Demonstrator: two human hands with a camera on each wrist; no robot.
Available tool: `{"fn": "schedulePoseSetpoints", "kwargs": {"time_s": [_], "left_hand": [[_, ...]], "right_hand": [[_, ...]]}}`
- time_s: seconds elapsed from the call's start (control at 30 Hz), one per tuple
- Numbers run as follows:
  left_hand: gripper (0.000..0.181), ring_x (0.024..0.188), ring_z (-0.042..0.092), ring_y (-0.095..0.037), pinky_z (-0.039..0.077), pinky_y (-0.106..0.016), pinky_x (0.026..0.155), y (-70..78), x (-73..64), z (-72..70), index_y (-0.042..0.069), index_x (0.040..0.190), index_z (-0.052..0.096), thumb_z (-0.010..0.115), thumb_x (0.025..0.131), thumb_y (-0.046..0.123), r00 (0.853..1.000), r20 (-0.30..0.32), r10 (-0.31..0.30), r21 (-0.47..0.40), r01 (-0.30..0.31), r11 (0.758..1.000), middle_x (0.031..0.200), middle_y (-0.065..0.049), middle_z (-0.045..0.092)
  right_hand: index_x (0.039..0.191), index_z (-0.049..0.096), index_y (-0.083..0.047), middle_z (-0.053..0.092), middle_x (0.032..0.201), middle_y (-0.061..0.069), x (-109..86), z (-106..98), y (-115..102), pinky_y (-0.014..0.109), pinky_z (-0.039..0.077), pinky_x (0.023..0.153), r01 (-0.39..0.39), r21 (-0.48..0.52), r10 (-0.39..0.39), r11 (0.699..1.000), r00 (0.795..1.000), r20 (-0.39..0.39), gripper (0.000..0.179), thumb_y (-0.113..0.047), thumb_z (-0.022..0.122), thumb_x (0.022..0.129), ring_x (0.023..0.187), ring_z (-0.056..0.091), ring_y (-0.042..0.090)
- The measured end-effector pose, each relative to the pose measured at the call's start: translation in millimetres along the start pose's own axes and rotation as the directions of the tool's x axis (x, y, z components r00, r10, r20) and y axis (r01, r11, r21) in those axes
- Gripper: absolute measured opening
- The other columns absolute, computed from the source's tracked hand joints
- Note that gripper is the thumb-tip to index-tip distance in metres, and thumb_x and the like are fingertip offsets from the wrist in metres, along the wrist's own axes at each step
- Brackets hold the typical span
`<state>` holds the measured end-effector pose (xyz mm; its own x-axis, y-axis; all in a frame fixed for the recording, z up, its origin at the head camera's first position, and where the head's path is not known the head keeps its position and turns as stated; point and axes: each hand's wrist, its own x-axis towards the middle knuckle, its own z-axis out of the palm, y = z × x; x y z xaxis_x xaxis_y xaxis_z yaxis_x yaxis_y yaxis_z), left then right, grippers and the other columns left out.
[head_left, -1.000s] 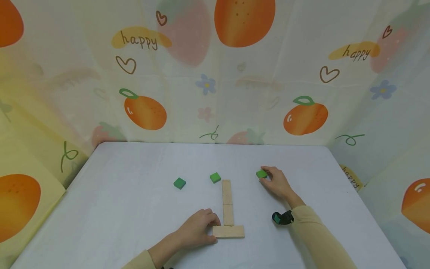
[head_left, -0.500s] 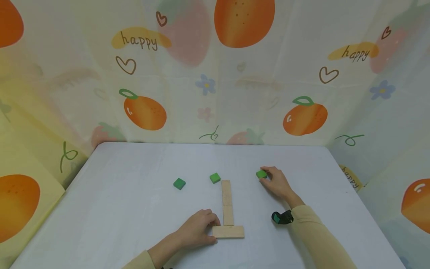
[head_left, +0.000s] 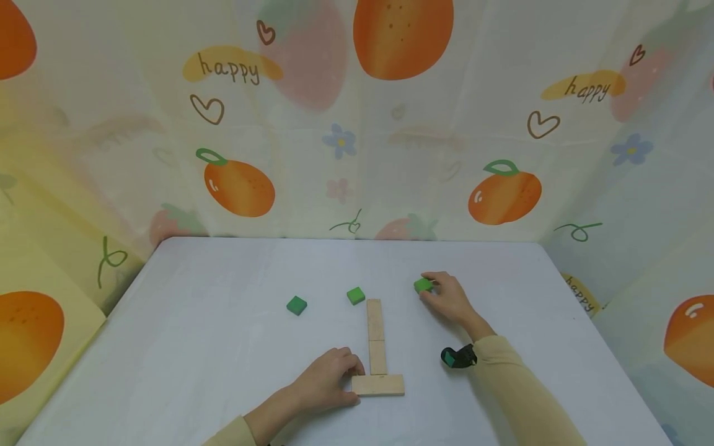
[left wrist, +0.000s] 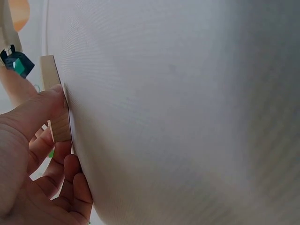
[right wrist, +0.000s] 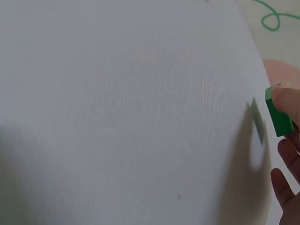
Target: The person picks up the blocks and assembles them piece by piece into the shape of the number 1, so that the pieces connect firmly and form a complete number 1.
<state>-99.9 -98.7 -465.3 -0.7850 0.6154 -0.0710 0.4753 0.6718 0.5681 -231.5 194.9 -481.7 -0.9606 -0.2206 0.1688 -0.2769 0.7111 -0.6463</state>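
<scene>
My right hand (head_left: 449, 298) pinches a light green square block (head_left: 423, 285) between thumb and fingers. In the right wrist view that green block (right wrist: 280, 115) hangs over the table with its shadow beside it. My left hand (head_left: 329, 379) grips the left end of a flat wooden plank (head_left: 379, 384) that lies crosswise; in the left wrist view my thumb presses its edge (left wrist: 60, 126). Beyond it, two more planks lie end to end: a near one (head_left: 377, 357) meeting the crosswise plank, and a far one (head_left: 375, 319), forming an upside-down T.
Left of the far plank's tip lies another light green block (head_left: 356, 295). A darker green block (head_left: 297, 305) is further left. All rest on a white table (head_left: 195, 328) backed by a fruit-printed cloth (head_left: 390, 186). A black wrist device (head_left: 459, 357) is on my right wrist.
My right hand has moved slightly left and away from me, with the green block in its pinch. The left hand still grips the crosswise plank.
</scene>
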Motion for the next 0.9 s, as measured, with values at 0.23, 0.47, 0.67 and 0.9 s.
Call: {"fn": "schedulePoseSetpoints", "kwargs": {"time_s": [0.23,0.47,0.67,0.9], "left_hand": [[0.032,0.081,0.045,0.0,0.044,-0.02,0.074,-0.4,-0.1,0.5,0.019,0.095,0.063,0.079,0.069,0.027,1.0,-0.005,0.007,-0.001,-0.007,1.0,0.085,0.015,0.051],[0.032,0.08,0.044,0.0,0.043,-0.02,0.073,0.7,-0.2,0.0,0.018,0.095,0.063,0.079,0.068,0.026,1.0,-0.015,0.017,0.011,-0.017,1.0,0.084,0.014,0.051],[0.032,0.08,0.044,-0.001,0.044,-0.02,0.074,2.8,-0.7,-0.9,0.019,0.095,0.063,0.079,0.068,0.026,1.0,-0.006,0.004,0.004,-0.004,1.0,0.085,0.015,0.051],[0.032,0.08,0.045,0.0,0.043,-0.02,0.073,1.6,-1.0,-0.6,0.019,0.094,0.063,0.08,0.068,0.026,1.0,-0.012,0.015,0.005,-0.015,1.0,0.084,0.015,0.051]], "right_hand": [[0.121,0.056,0.001,0.058,0.116,0.019,5.0,11,-13,0.047,0.043,0.091,0.01,0.015,-0.01,1.0,1.0,0.012,0.043,-0.011,0.067,0.08,0.108,0.052,0.033],[0.119,0.057,0.001,0.059,0.114,0.018,9.7,24,-23,0.046,0.041,0.091,0.045,0.011,-0.045,0.999,0.999,0.018,0.043,-0.012,0.067,0.079,0.104,0.054,0.032],[0.119,0.057,-0.001,0.059,0.115,0.015,12.4,36,-30,0.045,0.04,0.093,0.064,0.001,-0.064,0.998,0.998,0.029,0.043,-0.013,0.067,0.08,0.104,0.054,0.03],[0.121,0.057,-0.004,0.059,0.116,0.013,16.3,43,-41,0.043,0.041,0.092,0.071,-0.002,-0.071,0.997,0.996,0.044,0.042,-0.015,0.067,0.081,0.105,0.054,0.027]]}}
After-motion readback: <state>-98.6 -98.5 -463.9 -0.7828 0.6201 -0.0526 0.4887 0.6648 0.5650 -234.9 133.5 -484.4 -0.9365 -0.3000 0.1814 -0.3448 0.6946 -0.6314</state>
